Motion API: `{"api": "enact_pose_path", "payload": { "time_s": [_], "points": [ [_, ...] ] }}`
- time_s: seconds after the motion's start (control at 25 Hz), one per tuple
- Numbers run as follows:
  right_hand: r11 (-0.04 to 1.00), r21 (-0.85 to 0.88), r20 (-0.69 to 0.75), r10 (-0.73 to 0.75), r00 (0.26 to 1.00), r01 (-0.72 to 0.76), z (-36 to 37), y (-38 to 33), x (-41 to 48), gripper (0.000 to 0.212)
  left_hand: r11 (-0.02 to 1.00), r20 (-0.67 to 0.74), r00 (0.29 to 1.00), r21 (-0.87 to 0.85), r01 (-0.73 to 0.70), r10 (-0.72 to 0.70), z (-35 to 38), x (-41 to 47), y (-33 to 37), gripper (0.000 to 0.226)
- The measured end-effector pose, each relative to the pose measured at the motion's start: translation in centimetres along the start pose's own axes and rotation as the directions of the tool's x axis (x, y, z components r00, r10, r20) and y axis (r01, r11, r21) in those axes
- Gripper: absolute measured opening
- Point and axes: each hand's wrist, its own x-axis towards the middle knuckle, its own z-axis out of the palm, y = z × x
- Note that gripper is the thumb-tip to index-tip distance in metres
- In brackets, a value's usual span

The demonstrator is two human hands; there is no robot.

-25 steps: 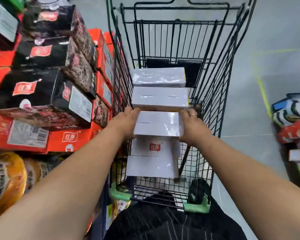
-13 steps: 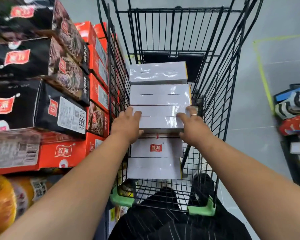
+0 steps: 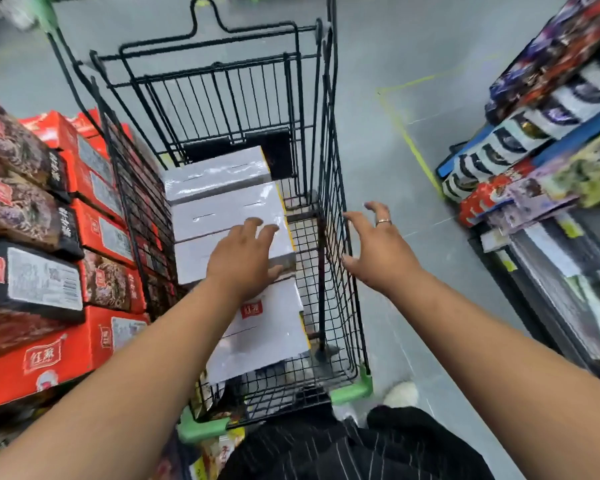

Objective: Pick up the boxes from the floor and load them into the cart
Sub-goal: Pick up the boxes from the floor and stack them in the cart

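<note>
The box (image 3: 193, 261), gripped at both ends a moment ago, is now released in the cart (image 3: 329, 161) among a row of white boxes (image 3: 222, 206). The left hand (image 3: 243, 261) is rested on it, fingers loose; the right hand (image 3: 378, 247) is raised by the cart's right wall, fingers spread, empty.

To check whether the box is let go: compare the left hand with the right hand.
The left hand lies flat on the top white box in the cart; the right hand hangs over the cart's right wall, on no box. The right hand wears a ring; the left hand shows none. The right hand's fingers spread wider than the left hand's. Both grip nothing.
</note>
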Motion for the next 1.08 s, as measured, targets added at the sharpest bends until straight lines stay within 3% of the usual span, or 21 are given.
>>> {"api": "enact_pose_path", "payload": {
  "time_s": [0.32, 0.52, 0.72, 0.88, 1.08],
  "points": [
    [0.963, 0.083, -0.18, 0.268, 0.946, -0.257, -8.2, 12.8, -13.5, 0.076, 0.956, -0.114, 0.951, -0.024, -0.291, 0.287, -4.8, -1.2, 17.3, 0.08],
    [0.919, 0.164, -0.323, 0.394, 0.86, -0.359, -14.2, 21.0, -27.3, 0.084, 0.851, -0.161, 0.844, -0.041, -0.524, 0.512, -6.8, -6.5, 33.8, 0.081],
    [0.888, 0.196, -0.505, 0.454, 0.734, -0.415, -21.9, 29.2, -42.5, 0.087, 0.602, -0.24, 0.57, 0.085, -0.794, 0.786, -10.7, -13.7, 52.7, 0.082],
    [0.805, 0.231, -0.608, 0.558, 0.564, -0.547, -27.0, 35.5, -55.2, 0.089, 0.41, -0.227, 0.371, 0.157, -0.899, 0.901, -13.1, -19.1, 66.0, 0.086],
    [0.673, 0.342, -0.673, 0.662, 0.33, -0.656, -30.3, 40.5, -69.5, 0.093, 0.103, -0.233, 0.064, 0.163, -0.981, 0.97, -16.2, -27.0, 80.1, 0.09]
  ]
}}
